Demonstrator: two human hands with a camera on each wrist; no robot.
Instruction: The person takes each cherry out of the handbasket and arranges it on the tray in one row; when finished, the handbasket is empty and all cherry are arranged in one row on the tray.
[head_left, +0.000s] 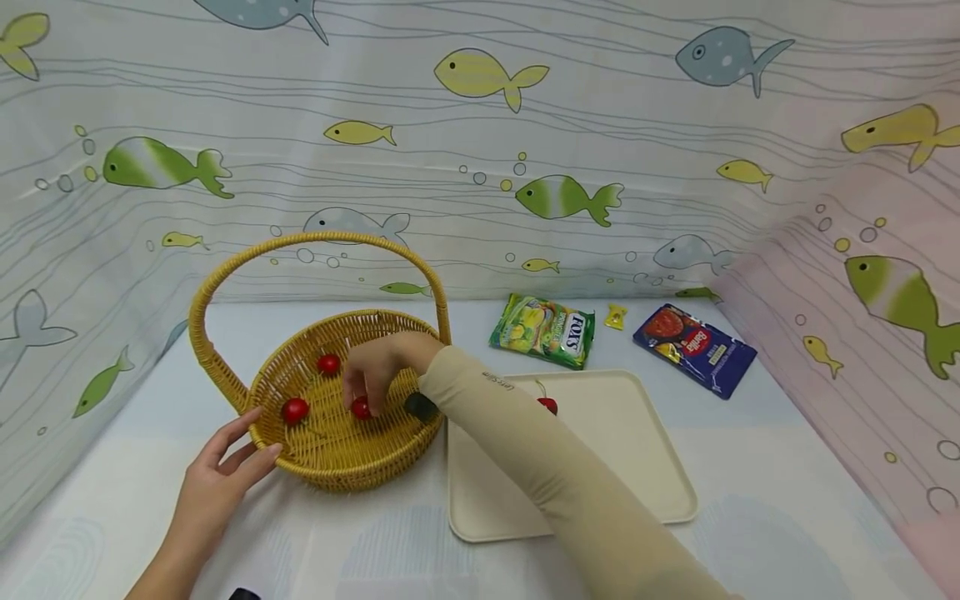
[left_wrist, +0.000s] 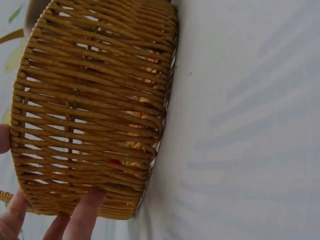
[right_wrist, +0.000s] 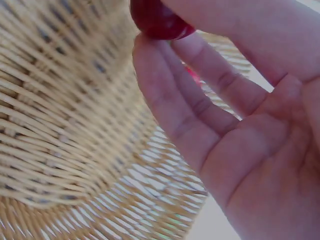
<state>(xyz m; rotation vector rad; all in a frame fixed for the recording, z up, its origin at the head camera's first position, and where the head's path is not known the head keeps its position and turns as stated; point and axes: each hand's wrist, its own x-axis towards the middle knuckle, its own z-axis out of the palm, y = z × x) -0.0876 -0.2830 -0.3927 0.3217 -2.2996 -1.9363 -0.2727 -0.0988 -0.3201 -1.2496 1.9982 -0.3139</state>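
Note:
Inside the yellow wicker basket (head_left: 352, 479), my right hand (head_left: 390, 358) pinches a red cherry (head_left: 362, 407) between thumb and fingertips. The right wrist view shows the same cherry (right_wrist: 160, 20) close up, glossy and dark red. Two more cherries lie in the basket, one toward the back (head_left: 328, 364) and one at the left (head_left: 296, 410). My left hand (head_left: 217, 483) touches the basket's left rim near the foot of its handle, with fingers extended. In the left wrist view, its fingers (left_wrist: 85, 215) rest against the woven outer wall.
A cream tray (head_left: 622, 450) stands right of the basket, partly beneath my right forearm. A stemmed cherry (head_left: 547, 405) lies on it. Behind are a green Fox's packet (head_left: 543, 331), a small yellow wrapped piece (head_left: 616, 316) and a blue Barilla pouch (head_left: 694, 350). Fish-printed curtains surround the table.

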